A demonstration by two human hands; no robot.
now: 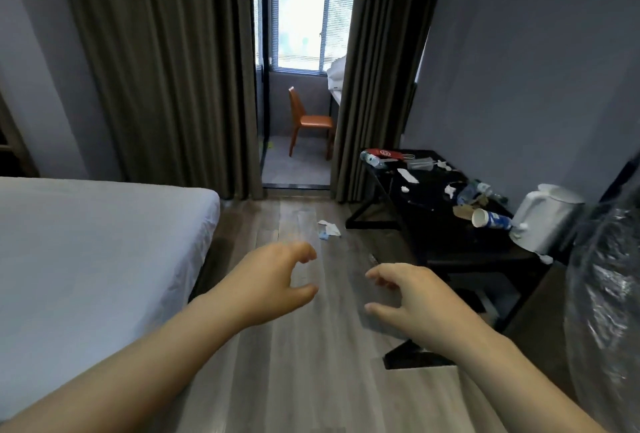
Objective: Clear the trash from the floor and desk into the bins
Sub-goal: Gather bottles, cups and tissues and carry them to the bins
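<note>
The left hand (273, 280) is hovering above the wooden floor (277, 363), to the left of the black desk (433, 224). Its fingers are curving loosely, with a wide gap between thumb and fingertips. It is holding nothing and touching nothing. The right hand (419, 297) is hovering just off the desk's near left corner in the same posture: fingers loosely bent, thumb well apart from them, nothing in its grasp.

Paper scraps (329, 229) are lying on the floor just left of the desk's far leg, beyond both hands.

On the desk top:
- A paper cup (483, 218) is lying on its side toward the near end, mouth facing left, just beside a white kettle (547, 218).
- A crumpled plastic bottle (472, 190) is lying just behind the cup.
- White tissue wads (449, 189) are sitting near the middle.
- A second bottle (372, 159) and a red packet (384, 153) are lying at the far end.

A clear plastic bag (606, 276) is showing at the right of the desk, near the kettle. A bed (86, 242) is standing across the floor from the desk. An orange chair (308, 121) is standing beyond the desk's far end, past the curtains (156, 69).
</note>
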